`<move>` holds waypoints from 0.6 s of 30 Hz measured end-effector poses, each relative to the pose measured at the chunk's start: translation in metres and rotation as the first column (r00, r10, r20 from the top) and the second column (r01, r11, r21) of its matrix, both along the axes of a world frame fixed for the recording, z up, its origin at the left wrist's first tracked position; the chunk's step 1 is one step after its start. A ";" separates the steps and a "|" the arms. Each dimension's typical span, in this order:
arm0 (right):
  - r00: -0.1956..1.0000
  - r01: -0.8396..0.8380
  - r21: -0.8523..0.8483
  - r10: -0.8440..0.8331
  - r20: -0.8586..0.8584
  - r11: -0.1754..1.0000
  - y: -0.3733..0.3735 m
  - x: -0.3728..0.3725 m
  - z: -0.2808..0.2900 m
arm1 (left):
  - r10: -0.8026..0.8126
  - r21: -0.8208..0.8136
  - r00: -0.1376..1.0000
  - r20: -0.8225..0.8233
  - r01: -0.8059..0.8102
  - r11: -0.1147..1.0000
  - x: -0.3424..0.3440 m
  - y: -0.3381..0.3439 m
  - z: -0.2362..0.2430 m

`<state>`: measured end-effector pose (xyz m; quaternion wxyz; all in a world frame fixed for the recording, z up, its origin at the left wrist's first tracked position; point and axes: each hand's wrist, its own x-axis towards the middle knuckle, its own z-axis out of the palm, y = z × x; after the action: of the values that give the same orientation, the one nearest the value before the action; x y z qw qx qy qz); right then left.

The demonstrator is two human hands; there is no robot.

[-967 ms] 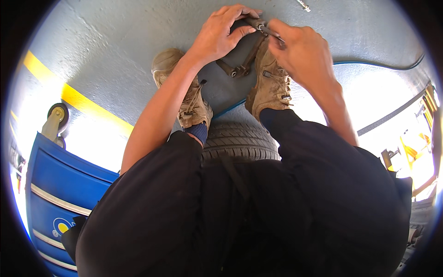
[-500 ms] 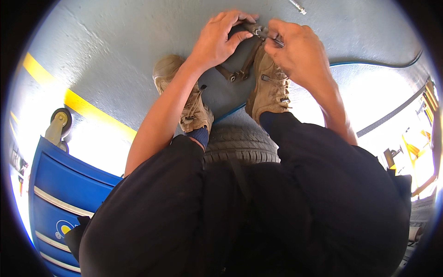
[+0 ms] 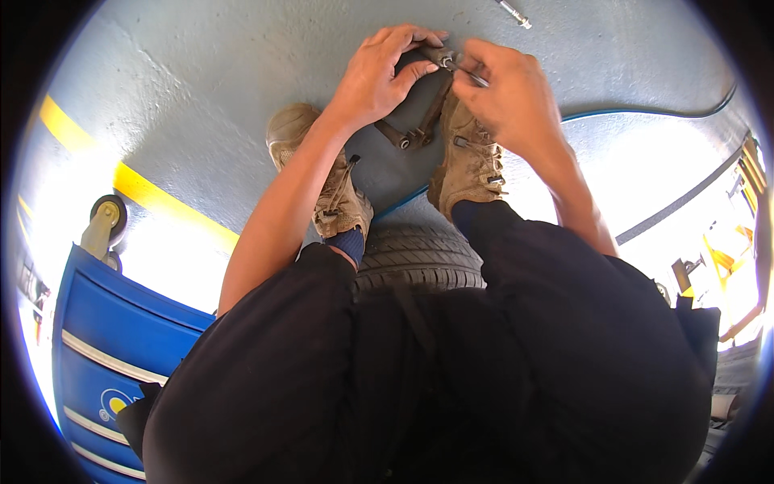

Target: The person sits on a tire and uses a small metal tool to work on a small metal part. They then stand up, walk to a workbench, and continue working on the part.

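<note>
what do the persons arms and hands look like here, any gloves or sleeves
Both arms are bare from the hands to past the elbows: no gloves and no sleeves show. The left hand and right hand carry no visible rings, watch or wristband. The forearms are slim and come up from dark black trousers.

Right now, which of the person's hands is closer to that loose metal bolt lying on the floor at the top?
Right. The right hand sits just below the metal bolt, apart from it. The left hand is farther off to the bolt's left, gripping a dark metal part.
</note>
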<state>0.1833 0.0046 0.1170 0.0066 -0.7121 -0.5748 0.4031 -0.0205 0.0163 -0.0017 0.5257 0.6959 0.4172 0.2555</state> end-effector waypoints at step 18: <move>0.906 0.254 -0.240 -0.317 -0.280 0.937 -0.001 0.012 -0.019 | -0.042 0.024 0.996 -0.084 0.044 0.999 0.003 0.003 0.008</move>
<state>0.1957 0.0032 0.0978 0.0864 -0.7126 -0.4125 0.5609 -0.0171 0.0196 0.0065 0.5041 0.7215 0.4203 0.2205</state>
